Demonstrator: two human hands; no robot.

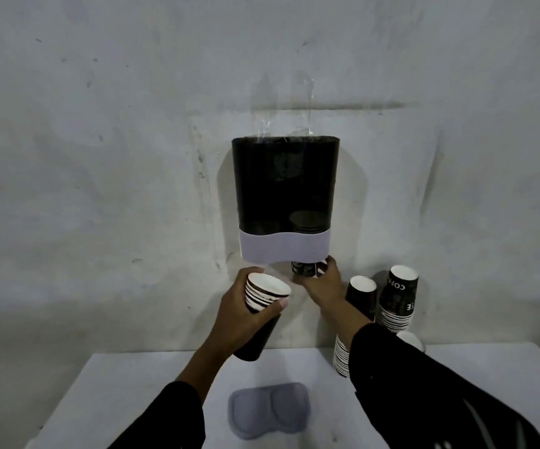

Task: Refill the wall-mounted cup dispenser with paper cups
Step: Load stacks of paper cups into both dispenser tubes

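The left hand (242, 306) had its grip around a nested stack of cups (263, 294) just below the dispenser (284, 189). The right hand (322, 283) pinched a cup (302, 268) at the right outlet. Seemingly mid-refill; next, the stack needed lifting to the open top.
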